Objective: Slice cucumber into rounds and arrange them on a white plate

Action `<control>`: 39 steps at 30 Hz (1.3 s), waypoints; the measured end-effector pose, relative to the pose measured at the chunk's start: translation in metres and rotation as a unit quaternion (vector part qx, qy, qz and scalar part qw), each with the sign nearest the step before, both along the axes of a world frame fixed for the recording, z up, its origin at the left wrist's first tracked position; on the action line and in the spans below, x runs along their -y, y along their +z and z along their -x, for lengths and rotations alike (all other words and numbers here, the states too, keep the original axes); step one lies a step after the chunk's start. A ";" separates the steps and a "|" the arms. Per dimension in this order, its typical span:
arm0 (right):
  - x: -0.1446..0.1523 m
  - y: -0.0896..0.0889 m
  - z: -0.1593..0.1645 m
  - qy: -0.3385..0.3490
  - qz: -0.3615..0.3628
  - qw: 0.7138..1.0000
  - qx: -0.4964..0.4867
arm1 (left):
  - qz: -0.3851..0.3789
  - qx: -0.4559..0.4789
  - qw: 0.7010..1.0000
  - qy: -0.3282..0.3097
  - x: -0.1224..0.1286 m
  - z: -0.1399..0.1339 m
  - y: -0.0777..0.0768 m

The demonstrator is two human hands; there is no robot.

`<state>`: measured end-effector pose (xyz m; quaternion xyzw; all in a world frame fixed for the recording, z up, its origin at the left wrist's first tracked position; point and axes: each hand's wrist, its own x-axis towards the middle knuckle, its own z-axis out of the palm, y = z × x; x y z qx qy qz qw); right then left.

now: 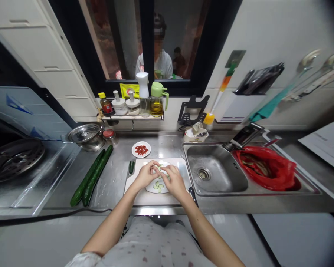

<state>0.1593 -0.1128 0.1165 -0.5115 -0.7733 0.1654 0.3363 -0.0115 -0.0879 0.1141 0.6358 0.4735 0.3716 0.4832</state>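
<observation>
Over a white plate (166,189), my left hand (147,175) and my right hand (174,181) come close together, fingertips bent inward. Both seem to pinch thin pale-green cucumber slices (159,168), partly covered by the fingers. Lower on the plate, more curved cucumber slices (158,186) form a pinwheel. The plate rests on a light cutting board (139,199). A black-handled knife (193,195) lies at the board's right edge, partly behind my right forearm. Two short dark-green cucumber pieces (131,167) sit at the board's upper left corner.
Two whole cucumbers (91,181) lie left of the board. Behind it stands a small dish of chopped red pepper (141,150). A lidded pot (86,136) is at the back left. To the right are the sink (217,178) and a red plastic bag (267,168).
</observation>
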 end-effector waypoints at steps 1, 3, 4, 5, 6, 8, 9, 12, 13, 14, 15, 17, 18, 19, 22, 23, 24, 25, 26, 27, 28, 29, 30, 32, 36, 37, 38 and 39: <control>0.000 0.001 0.001 0.004 -0.003 1.000 0.007 | -0.009 -0.012 1.000 0.001 0.001 -0.002 0.002; 0.000 0.001 0.002 0.008 -0.007 1.000 0.014 | -0.023 -0.033 0.999 0.008 0.002 -0.004 0.003; 0.001 0.000 0.002 0.008 -0.007 1.000 0.014 | -0.026 -0.036 0.999 0.011 0.003 -0.005 0.003; 0.001 0.000 0.002 0.007 -0.005 1.000 0.013 | -0.025 -0.032 0.999 0.013 0.003 -0.006 0.003; 0.001 -0.001 0.002 0.005 -0.003 1.000 0.012 | -0.020 -0.021 0.999 0.015 0.004 -0.007 0.002; 0.001 -0.001 0.001 0.003 0.005 1.000 0.004 | -0.003 0.016 1.000 0.018 0.005 -0.009 0.001; 0.001 -0.001 0.001 0.002 0.007 1.000 -0.004 | 0.007 0.040 0.999 0.028 0.005 -0.010 0.001; 0.001 0.001 0.000 -0.001 0.002 0.999 -0.049 | 0.073 0.104 0.987 0.098 0.007 -0.010 0.000; 0.001 0.002 0.000 -0.004 -0.003 0.998 -0.068 | 0.116 0.120 0.978 0.122 0.008 -0.009 0.000; 0.001 0.003 0.000 -0.008 -0.008 0.996 -0.087 | 0.171 0.138 0.966 0.134 0.009 -0.007 -0.001; 0.001 0.004 0.001 -0.013 -0.013 0.994 -0.105 | 0.232 0.162 0.950 0.131 0.011 -0.006 -0.001; 0.001 0.005 0.001 -0.019 -0.017 0.991 -0.132 | 0.343 0.227 0.907 0.087 0.014 -0.004 0.000; 0.001 0.006 0.002 -0.020 -0.018 0.990 -0.141 | 0.383 0.263 0.883 0.059 0.016 -0.004 0.000; 0.001 0.007 0.003 -0.018 -0.017 0.989 -0.148 | 0.411 0.296 0.862 0.036 0.017 -0.004 0.001; 0.002 0.007 0.004 -0.004 -0.017 0.987 -0.161 | 0.437 0.356 0.826 0.011 0.018 -0.006 0.003; 0.002 0.007 0.004 0.001 -0.018 0.987 -0.163 | 0.434 0.364 0.824 0.012 0.018 -0.007 0.003; 0.002 0.006 0.004 0.004 -0.019 0.986 -0.164 | 0.428 0.367 0.826 0.017 0.017 -0.007 0.004; 0.002 0.006 0.004 0.006 -0.020 0.986 -0.164 | 0.419 0.365 0.831 0.023 0.016 -0.007 0.004; 0.002 0.005 0.003 0.005 -0.020 0.986 -0.163 | 0.408 0.360 0.838 0.030 0.015 -0.007 0.004; 0.002 0.004 0.003 0.004 -0.020 0.986 -0.164 | 0.397 0.354 0.846 0.036 0.015 -0.006 0.004; 0.002 0.004 0.002 0.002 -0.018 0.986 -0.164 | 0.386 0.346 0.854 0.042 0.014 -0.005 0.004; 0.002 0.003 0.002 0.001 -0.014 0.986 -0.166 | 0.377 0.340 0.860 0.048 0.014 -0.005 0.005; 0.002 0.003 0.001 0.001 -0.008 0.986 -0.169 | 0.370 0.334 0.865 0.053 0.014 -0.004 0.006; 0.002 0.002 0.001 0.002 0.014 0.983 -0.181 | 0.357 0.323 0.874 0.065 0.014 -0.004 0.009; 0.001 0.001 0.003 0.002 0.075 0.970 -0.231 | 0.332 0.301 0.890 0.080 0.014 -0.005 0.014; 0.001 0.001 0.004 0.003 0.088 0.966 -0.242 | 0.325 0.295 0.895 0.081 0.014 -0.005 0.015; 0.000 0.000 0.004 0.005 0.097 0.963 -0.251 | 0.317 0.289 0.899 0.082 0.014 -0.006 0.015; 0.000 0.000 0.005 0.006 0.105 0.961 -0.257 | 0.308 0.283 0.904 0.082 0.014 -0.006 0.015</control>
